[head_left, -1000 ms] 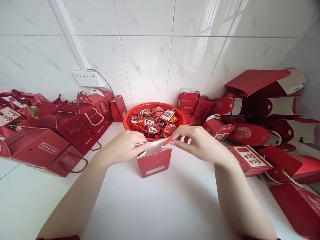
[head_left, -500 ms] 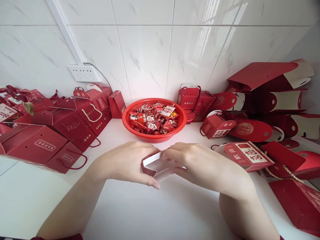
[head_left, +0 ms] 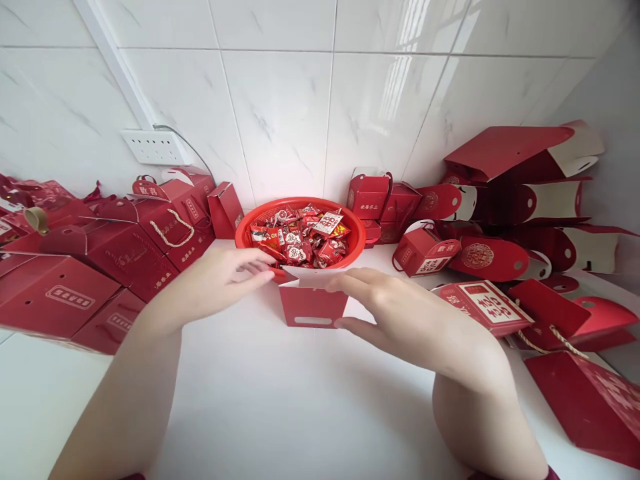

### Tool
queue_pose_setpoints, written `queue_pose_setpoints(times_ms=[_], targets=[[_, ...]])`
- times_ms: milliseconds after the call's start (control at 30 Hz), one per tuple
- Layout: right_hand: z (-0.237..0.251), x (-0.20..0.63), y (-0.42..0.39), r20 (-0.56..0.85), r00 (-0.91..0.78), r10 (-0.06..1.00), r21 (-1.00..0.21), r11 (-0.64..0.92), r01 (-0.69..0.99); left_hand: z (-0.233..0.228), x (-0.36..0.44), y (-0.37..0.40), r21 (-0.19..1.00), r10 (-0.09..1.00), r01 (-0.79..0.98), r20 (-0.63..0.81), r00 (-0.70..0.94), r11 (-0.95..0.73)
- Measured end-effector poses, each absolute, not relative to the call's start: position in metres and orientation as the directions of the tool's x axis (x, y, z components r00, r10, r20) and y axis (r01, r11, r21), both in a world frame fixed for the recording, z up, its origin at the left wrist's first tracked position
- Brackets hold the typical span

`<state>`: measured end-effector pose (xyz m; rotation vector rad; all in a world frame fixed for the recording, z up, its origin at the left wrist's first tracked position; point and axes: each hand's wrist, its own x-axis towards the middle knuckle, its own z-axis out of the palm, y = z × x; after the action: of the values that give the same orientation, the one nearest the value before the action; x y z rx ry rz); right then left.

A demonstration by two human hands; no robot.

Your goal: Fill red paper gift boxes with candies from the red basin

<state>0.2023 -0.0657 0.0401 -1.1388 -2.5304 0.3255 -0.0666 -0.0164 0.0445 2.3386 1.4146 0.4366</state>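
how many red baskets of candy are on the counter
1. The red basket sits against the tiled wall, just behind the small red box that the left hand and right hand touch. None looks hidden.

Tight at the back, wide open up front

The white counter (head_left: 280,407) near the person is bare, so there's easy room to move. Straight behind the small red box (head_left: 313,305) sits the red basket (head_left: 245,233) of candy, nearly touching it. Stacked red boxes on the left (head_left: 100,267) and flat boxes on the right (head_left: 525,233) wall in both sides.
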Motion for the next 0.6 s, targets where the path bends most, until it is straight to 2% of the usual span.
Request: queue_pose_setpoints(times_ms=[100,167,300,400,600], targets=[[0.040,0.210,-0.064,0.194,-0.575,0.795,-0.322,0.605,0.728,0.043,-0.090,-0.003,0.489,0.956,0.822,0.139,0.258,-0.293],[0.038,0.217,-0.062,0.139,-0.544,0.828,-0.297,0.558,0.775,0.039,-0.102,0.007,0.460,0.966,0.856,0.202,0.158,-0.236],[0.032,0.230,-0.056,0.104,-0.471,0.876,-0.266,0.480,0.836,0.016,-0.112,0.036,0.395,0.911,0.900,0.413,0.007,-0.186],[0.029,0.235,-0.051,0.093,-0.400,0.912,-0.273,0.409,0.871,-0.006,-0.113,0.066,0.403,0.907,0.899,0.421,-0.019,-0.168],[0.032,0.234,-0.047,0.041,-0.369,0.928,-0.294,0.365,0.884,-0.024,-0.100,0.127,0.228,0.943,0.960,0.321,0.083,-0.162]])
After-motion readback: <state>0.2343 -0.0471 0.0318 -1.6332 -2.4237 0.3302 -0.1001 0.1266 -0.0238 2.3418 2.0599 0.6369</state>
